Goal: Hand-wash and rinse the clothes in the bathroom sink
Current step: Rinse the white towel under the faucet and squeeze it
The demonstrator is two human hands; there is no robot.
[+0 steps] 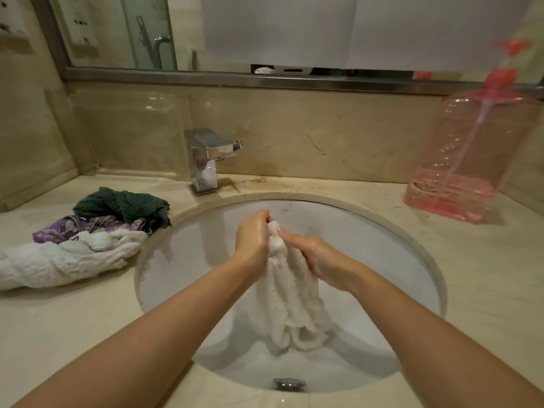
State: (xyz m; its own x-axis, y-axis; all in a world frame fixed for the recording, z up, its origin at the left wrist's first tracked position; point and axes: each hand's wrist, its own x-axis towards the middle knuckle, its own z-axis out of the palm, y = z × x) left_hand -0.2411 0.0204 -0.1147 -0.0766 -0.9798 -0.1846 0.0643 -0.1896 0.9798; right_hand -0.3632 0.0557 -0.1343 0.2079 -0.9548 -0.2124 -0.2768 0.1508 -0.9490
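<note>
A wet white cloth (pixel 291 301) hangs bunched over the round white sink (pixel 188 260). My left hand (pixel 253 240) grips its upper part from the left, fingers curled round the top. From the right, my right hand (pixel 312 254) holds the same bunch, pressed against the fabric. Both hands look wet and soapy. The cloth's lower folds reach down to the basin floor. A chrome drain (pixel 289 383) shows at the near edge of the basin.
A square chrome faucet (pixel 209 160) stands behind the sink, left of centre. On the left of the beige counter (pixel 482 275) lie a dark green garment (pixel 123 206), a purple patterned one (pixel 61 231) and a white towel (pixel 59 263). A pink pump bottle (pixel 468 160) stands at the right.
</note>
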